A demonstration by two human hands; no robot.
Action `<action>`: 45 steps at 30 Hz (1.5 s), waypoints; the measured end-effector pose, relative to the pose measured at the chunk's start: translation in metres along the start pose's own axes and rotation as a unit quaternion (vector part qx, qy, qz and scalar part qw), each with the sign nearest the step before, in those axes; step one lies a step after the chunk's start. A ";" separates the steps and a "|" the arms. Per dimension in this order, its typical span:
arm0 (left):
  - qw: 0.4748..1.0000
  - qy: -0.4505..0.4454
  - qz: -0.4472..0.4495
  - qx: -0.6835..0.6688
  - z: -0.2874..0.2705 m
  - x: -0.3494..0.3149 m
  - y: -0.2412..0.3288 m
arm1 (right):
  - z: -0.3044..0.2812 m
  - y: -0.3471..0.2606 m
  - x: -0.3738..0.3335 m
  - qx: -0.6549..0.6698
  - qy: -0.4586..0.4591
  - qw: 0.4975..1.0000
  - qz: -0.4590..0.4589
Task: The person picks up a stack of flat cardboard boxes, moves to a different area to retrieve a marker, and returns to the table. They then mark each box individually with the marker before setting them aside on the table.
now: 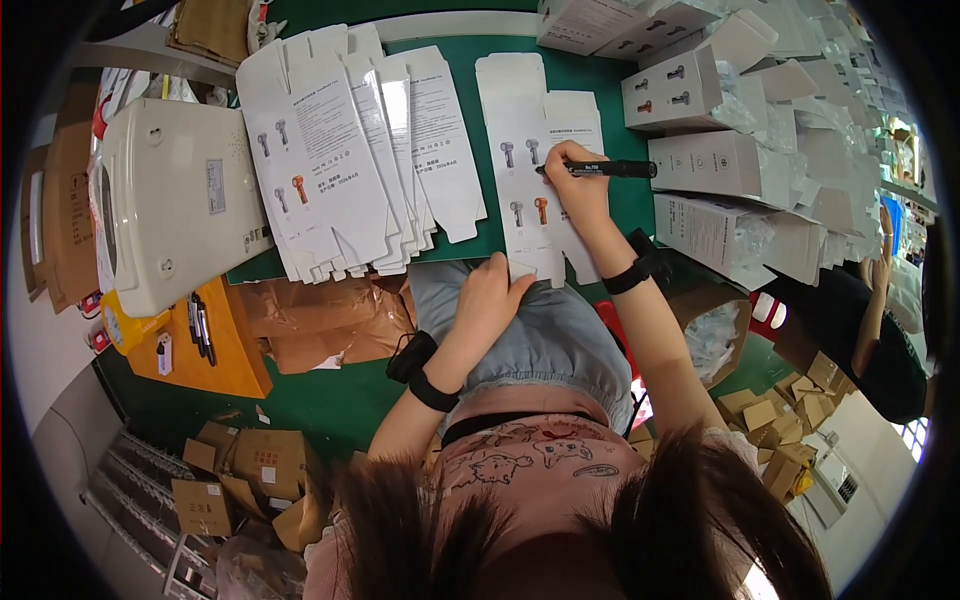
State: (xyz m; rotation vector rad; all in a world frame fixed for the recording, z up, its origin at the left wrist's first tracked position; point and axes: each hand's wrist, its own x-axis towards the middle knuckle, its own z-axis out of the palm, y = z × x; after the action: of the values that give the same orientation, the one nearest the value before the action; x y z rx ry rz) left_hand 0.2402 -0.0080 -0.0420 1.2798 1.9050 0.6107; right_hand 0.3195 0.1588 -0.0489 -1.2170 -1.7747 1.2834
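Observation:
My right hand point(580, 185) is closed around a black marker pen point(625, 169). The pen's tip points left, at the printed face of a flattened white carton point(522, 190) showing pictures of small handheld devices, one of them orange. Another flattened carton point(575, 105) lies partly beneath it, to the right. At the carton's near edge rests my left hand point(487, 302), its thumb spread away from the forefinger beside a bottom flap; its other fingers are partly hidden. To the left, overlapping flattened cartons point(330, 160) form a stack on the green table point(465, 85).
Filled white boxes point(705, 165) with clear plastic bags stand along the right. A cream-coloured machine point(180, 200) sits at the left, near pens point(203, 325) on an orange surface. Brown cardboard boxes point(265, 465) lie lower left. Another person's arm point(875, 290) shows at far right.

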 end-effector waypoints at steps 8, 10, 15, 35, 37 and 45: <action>0.991 0.019 -0.035 -0.132 0.001 0.011 -0.006 | -0.003 0.003 0.000 0.006 0.003 0.999 -0.037; 0.989 0.026 -0.033 -0.145 0.004 0.011 -0.008 | -0.009 -0.001 -0.006 0.022 0.022 0.999 -0.028; 0.986 0.037 -0.040 -0.161 0.005 0.014 -0.012 | -0.019 -0.006 -0.045 0.023 -0.008 0.999 -0.024; 0.989 0.011 -0.043 -0.138 -0.003 0.015 -0.004 | -0.007 0.004 -0.072 -0.088 -0.126 0.982 -0.110; 0.995 0.012 -0.034 -0.091 -0.005 0.015 0.001 | -0.009 0.002 -0.072 -0.056 -0.115 0.989 -0.075; 0.988 0.025 -0.026 -0.151 -0.085 -0.007 0.025 | -0.038 -0.018 -0.049 0.227 0.044 0.972 0.032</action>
State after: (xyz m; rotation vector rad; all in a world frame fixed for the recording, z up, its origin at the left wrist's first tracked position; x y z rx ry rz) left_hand 0.1881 -0.0033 0.0304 1.0256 1.7980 0.8738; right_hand 0.3655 0.1251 -0.0184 -1.0525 -1.2901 1.5395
